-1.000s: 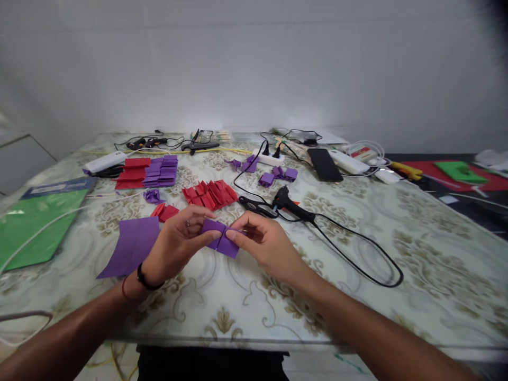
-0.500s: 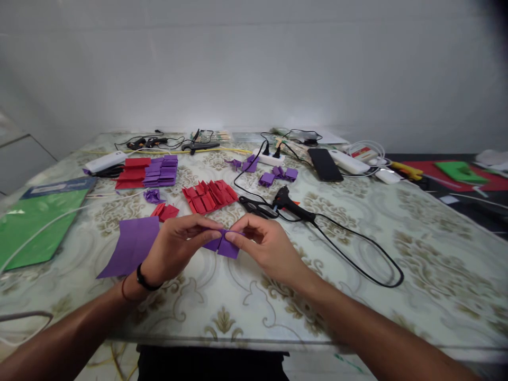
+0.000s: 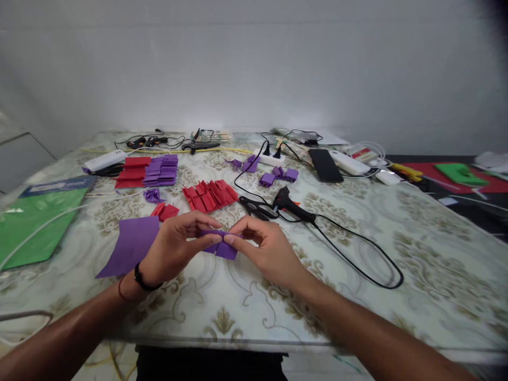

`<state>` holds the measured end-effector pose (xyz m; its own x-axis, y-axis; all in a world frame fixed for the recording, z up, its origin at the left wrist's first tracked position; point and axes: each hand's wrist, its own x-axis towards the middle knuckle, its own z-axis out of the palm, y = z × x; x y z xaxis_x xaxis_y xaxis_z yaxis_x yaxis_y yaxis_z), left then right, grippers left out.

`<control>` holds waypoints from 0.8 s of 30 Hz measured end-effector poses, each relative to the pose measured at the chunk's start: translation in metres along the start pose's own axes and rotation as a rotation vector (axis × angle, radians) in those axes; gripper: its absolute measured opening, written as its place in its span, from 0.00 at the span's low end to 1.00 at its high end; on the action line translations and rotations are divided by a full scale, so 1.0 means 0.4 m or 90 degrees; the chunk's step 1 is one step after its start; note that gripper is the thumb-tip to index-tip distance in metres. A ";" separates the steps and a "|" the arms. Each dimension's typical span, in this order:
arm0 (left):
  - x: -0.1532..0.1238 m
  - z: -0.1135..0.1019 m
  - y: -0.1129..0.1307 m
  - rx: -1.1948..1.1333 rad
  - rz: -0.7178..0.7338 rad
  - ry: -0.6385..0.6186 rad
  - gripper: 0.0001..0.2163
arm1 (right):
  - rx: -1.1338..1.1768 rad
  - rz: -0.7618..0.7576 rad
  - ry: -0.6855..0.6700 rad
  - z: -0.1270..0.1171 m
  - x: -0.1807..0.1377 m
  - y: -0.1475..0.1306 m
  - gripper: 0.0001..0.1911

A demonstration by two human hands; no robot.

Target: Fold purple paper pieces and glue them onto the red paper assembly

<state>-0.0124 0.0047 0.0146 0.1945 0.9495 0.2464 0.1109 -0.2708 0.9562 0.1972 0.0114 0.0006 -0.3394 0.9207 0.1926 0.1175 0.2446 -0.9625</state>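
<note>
Between my two hands is a small piece of folded purple paper [image 3: 227, 251], its lower flaps hanging below my thumbs. My left hand [image 3: 178, 243] pinches its left side, thumb against fingers. On the other side my right hand [image 3: 268, 248] pinches the upper edge near the middle. My fingers hide part of the paper. A flat purple sheet [image 3: 130, 246] with faint creases lies left of my left hand. Just beyond my hands are a row of folded red paper pieces [image 3: 209, 196] and a smaller red folded piece [image 3: 164, 212].
Beyond my right hand lie black scissors [image 3: 257, 208] and a black glue gun [image 3: 293, 205] with a looping cord. A phone [image 3: 325, 165] and power strip [image 3: 270, 157] sit farther back. Red and purple folded stacks [image 3: 161, 170] and a green packet [image 3: 39, 227] are at left.
My left fingers have lifted slightly off the paper's top edge, and its upper strip now shows more between my hands. Both hands stay in nearly the same place.
</note>
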 end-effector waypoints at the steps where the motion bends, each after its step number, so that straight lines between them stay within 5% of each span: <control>1: 0.000 0.000 -0.001 -0.002 -0.002 0.000 0.08 | -0.006 -0.001 -0.003 0.000 0.000 0.000 0.13; 15: -0.004 0.002 0.010 0.071 -0.004 -0.032 0.09 | -0.079 -0.088 -0.022 0.001 0.002 -0.013 0.07; 24: 0.007 -0.004 -0.011 0.037 -0.214 -0.186 0.10 | -0.020 -0.039 0.018 -0.006 0.008 0.004 0.07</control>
<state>-0.0138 0.0088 0.0113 0.4043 0.9040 -0.1389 0.2684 0.0279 0.9629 0.1986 0.0154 0.0000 -0.3203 0.9120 0.2561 0.1274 0.3094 -0.9424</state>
